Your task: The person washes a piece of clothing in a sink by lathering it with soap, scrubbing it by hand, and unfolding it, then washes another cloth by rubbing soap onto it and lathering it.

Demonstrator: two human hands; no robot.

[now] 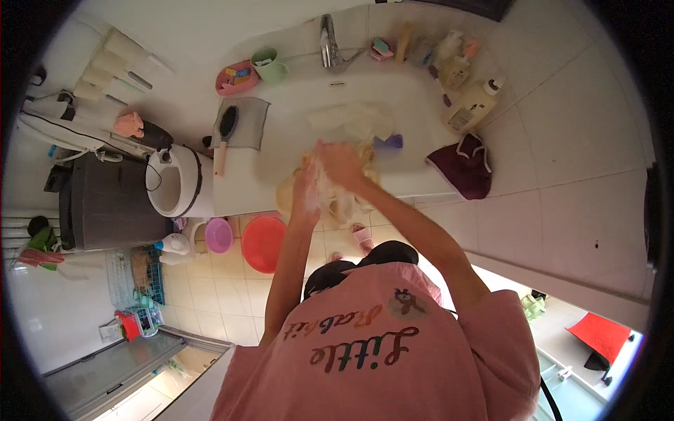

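At the front edge of a white sink, a wet cream-coloured cloth is bunched between my two hands, part of it hanging over the rim. My left hand, whitened as if with suds, is closed on the cloth's left side. Pressed close against it from the right, my right hand grips the same cloth; its fingers are blurred by motion. More pale, wet fabric lies in the basin beyond them. Just right of my right hand sits a small blue-purple block, its kind unclear.
A chrome faucet stands at the back, with a green cup and pink dish to its left. A hairbrush lies on the left ledge. Bottles and a maroon cloth line the right. A red basin is on the floor.
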